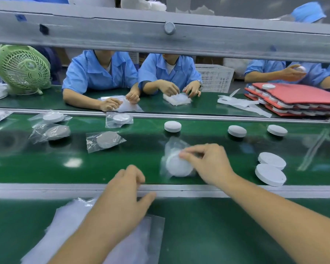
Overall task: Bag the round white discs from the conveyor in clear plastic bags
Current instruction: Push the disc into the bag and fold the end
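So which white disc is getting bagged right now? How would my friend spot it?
Look at the middle green conveyor belt, near its front edge. There the right hand pinches one white disc in a crinkly clear bag. It is the only one held: the two bare discs to its right have no bag, and the bagged discs to the left lie untouched.

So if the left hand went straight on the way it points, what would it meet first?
Probably the clear bag with the white disc in it, held by the right hand on the belt. The left hand points forward and right across the metal rail toward it; depth is unclear.
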`<state>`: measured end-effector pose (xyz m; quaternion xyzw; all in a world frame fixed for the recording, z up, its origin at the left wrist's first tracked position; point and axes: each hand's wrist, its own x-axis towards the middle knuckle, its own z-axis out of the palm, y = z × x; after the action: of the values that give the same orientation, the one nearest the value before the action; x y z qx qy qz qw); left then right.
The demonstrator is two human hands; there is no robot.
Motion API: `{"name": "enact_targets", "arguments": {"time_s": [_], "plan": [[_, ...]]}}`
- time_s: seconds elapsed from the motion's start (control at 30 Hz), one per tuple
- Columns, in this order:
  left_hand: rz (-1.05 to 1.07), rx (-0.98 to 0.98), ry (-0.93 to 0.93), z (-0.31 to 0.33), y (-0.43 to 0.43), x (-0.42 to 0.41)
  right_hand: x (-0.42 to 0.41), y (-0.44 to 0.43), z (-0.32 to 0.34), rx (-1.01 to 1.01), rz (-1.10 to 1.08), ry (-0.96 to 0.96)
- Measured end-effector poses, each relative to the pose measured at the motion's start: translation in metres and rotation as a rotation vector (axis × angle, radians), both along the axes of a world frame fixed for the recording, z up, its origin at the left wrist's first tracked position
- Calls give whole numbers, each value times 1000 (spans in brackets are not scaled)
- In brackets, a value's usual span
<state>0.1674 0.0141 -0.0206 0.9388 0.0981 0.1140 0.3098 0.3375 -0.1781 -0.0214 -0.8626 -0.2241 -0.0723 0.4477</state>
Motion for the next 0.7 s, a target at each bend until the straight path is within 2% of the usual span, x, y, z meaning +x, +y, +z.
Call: {"name": "enact_targets", "arguments": {"time_s": [0.07, 0.13, 0.2, 0.27, 0.33, 0.4, 0.43, 0.5, 0.57, 0.7], "plan": [[-71, 84, 214, 7, 15, -7, 34, -3, -2, -128, -168, -164], [-176, 222, 305, 10, 11, -11, 64, -7, -7, -279, -247, -110], [-274, 356, 272, 7, -2, -8, 78, -8, -12, -460, -173, 74], [-367, 318, 219, -6, -12, 0, 77, -5, -16, -519, -10, 199], [-395, 310, 209, -16, -18, 7, 66, -9, -15, -520, 34, 154], [-420, 342, 165, -23, -19, 8, 55, -30, -13, -624, -121, -11], [-437, 350, 125, -23, -21, 7, 49, -47, -12, -751, -227, -88], [-460, 342, 70, -26, -22, 6, 36, -87, -9, -1057, -398, -97], [-476, 294, 74, -28, -21, 5, 26, -123, -9, -1263, -493, -53], [-504, 199, 49, -30, -23, 4, 8, -142, 4, -1320, -476, -58]]}}
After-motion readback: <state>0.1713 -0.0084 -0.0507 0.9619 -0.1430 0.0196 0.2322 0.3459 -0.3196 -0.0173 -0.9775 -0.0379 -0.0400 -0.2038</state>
